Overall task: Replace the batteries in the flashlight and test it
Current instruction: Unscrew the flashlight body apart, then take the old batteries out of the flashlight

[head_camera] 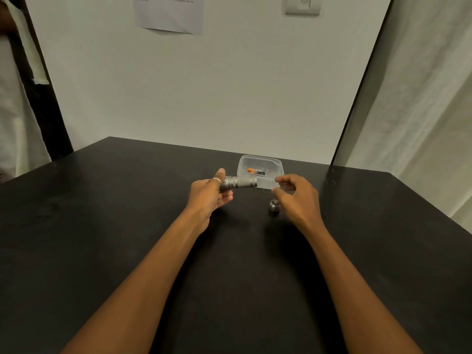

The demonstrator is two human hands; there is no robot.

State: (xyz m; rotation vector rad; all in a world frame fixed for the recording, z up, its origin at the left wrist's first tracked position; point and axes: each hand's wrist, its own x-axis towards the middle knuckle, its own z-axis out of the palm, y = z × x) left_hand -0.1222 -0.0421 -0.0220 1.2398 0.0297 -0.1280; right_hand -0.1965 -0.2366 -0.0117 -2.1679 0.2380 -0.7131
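Note:
My left hand [210,195] holds a silver metal flashlight [240,182] by its head end, level above the table, its open tail pointing right. The flashlight's tail cap [274,207] stands on the black table [127,226] just below and to the right of the flashlight. My right hand [297,195] hovers beside the tail, fingers curled and apart, with nothing seen in them. Behind both hands sits a clear plastic box [260,163] holding batteries [256,171], one with an orange end.
The table meets a pale wall at the back. A paper sheet [169,14] and a wall switch [302,5] hang above. A light curtain [421,111] runs along the right side, and white cloth hangs at the far left.

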